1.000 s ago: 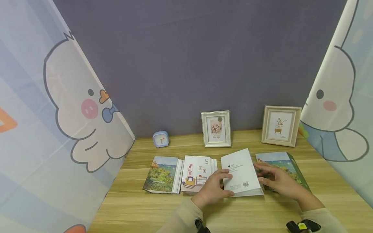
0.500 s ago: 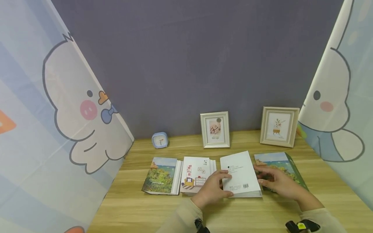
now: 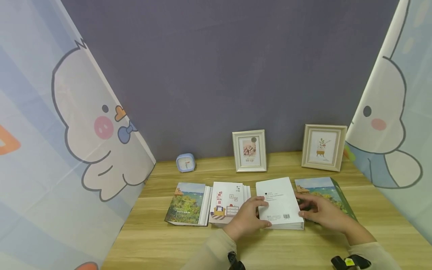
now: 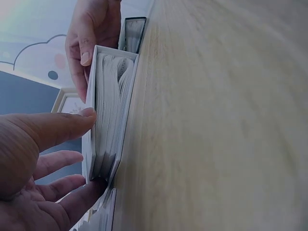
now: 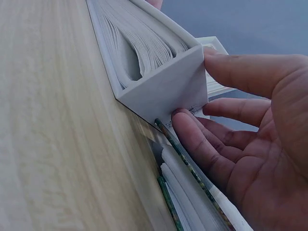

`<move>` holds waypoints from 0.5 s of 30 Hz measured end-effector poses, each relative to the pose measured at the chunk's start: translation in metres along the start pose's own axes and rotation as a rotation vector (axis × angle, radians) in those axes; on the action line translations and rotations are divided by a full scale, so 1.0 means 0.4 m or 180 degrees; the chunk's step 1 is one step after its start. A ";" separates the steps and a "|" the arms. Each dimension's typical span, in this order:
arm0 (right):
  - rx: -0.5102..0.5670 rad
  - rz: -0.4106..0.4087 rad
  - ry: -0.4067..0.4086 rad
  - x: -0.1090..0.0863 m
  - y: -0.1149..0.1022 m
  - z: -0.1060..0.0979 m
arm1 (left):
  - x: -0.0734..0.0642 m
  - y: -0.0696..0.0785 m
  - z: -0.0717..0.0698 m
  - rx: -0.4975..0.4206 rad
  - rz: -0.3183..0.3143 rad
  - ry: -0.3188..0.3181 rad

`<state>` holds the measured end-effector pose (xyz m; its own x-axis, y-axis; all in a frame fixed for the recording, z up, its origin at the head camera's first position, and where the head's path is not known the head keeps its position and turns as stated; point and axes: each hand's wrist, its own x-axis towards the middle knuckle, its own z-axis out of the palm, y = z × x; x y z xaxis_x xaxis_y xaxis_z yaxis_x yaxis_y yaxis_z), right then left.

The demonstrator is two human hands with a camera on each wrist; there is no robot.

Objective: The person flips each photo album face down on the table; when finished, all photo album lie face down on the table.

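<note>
A white photo album lies back cover up on the table, its many pages seen edge-on in the left wrist view. My left hand holds its near left corner, thumb on the cover's edge and fingers at the side. At the spine, my right hand touches the album with its thumb and a fingertip, the fingers loosely bent. Under and beside that hand is a green album with a seaside painting. An album with a room drawing stands left of the white one, followed by another seaside album.
Behind the albums, a small blue clock, a silver picture frame and a cream picture frame stand on the wooden table. Printed cloths hang at both sides, with a dark grey wall at the back.
The white album's raised cover has come down, and its spine now stands more squarely. Both hands have stayed at its two sides, with the right thumb shifted slightly.
</note>
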<state>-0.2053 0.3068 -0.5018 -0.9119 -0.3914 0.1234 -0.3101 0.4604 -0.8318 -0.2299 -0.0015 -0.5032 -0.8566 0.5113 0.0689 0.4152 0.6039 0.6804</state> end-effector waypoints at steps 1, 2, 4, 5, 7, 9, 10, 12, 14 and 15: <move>0.0003 0.0005 0.0012 0.000 -0.002 0.001 | 0.001 -0.001 0.001 0.0000 -0.0003 0.0002; 0.0005 0.0008 0.0027 -0.001 -0.003 0.001 | 0.002 -0.001 0.002 0.0006 -0.0005 0.0002; 0.0026 0.0003 0.0056 -0.002 -0.005 0.002 | 0.003 -0.002 0.003 0.0000 0.0005 -0.0004; 0.0027 -0.0009 0.0066 -0.002 -0.006 0.002 | 0.004 -0.003 0.004 -0.0010 0.0007 -0.0011; 0.0028 -0.0040 0.0085 -0.004 -0.005 0.001 | 0.005 -0.003 0.004 -0.0024 0.0007 -0.0022; 0.0030 -0.0060 0.0085 -0.006 -0.001 0.000 | 0.006 -0.002 0.004 -0.0035 0.0003 -0.0032; 0.0030 -0.0062 0.0080 -0.006 0.000 -0.001 | 0.006 -0.002 0.004 -0.0032 0.0003 -0.0036; 0.0029 -0.0061 0.0073 -0.006 0.004 -0.002 | 0.006 -0.001 0.004 -0.0024 0.0005 -0.0033; 0.0028 -0.0037 0.0069 -0.006 0.005 -0.003 | 0.007 -0.002 0.004 -0.0008 0.0013 -0.0034; 0.0025 -0.0025 0.0069 -0.006 0.004 -0.003 | 0.007 -0.002 0.004 0.0001 0.0020 -0.0034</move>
<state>-0.2039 0.3093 -0.5029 -0.9151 -0.3777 0.1415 -0.3152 0.4510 -0.8350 -0.2323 0.0005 -0.5045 -0.8507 0.5216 0.0654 0.4206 0.6008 0.6798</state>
